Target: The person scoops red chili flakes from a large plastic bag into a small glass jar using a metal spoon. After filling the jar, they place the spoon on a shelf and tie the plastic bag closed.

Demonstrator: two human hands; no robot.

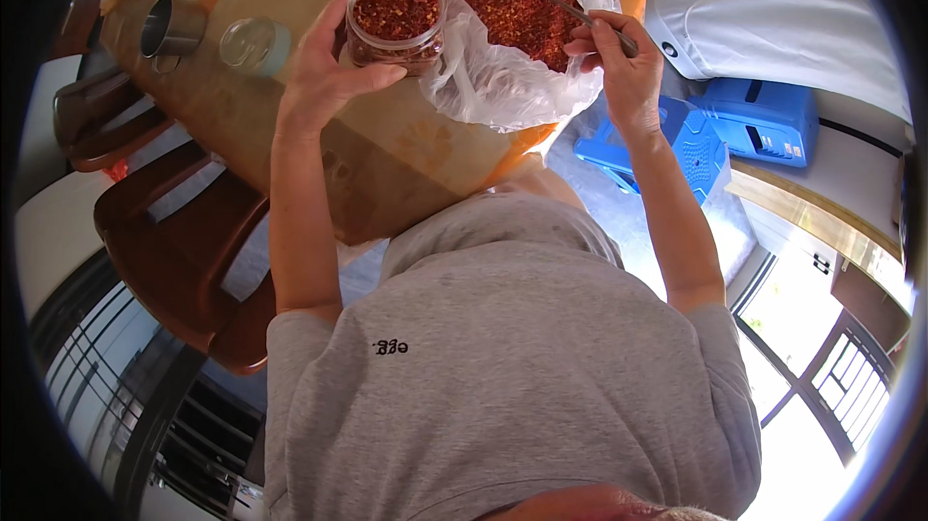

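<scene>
My left hand [333,76] is wrapped round a clear round jar [423,50] with no lid on it. Red chili flakes [394,13] fill the jar close to its rim. Just right of the jar lies a white plastic bag [488,91], its mouth spread wide around a heap of crushed red chili [507,18]. Between the fingers of my right hand [623,52] is the handle of a metal spoon [556,1]. The spoon's bowl rests on the chili in the bag, toward its far side.
On the orange patterned tablecloth [382,159], a metal mug [176,28] and a clear round container [253,45] stand at the left. Brown chairs [184,241] line the table's left side. Blue plastic stools [754,120] are on the right, below a white cover [773,14].
</scene>
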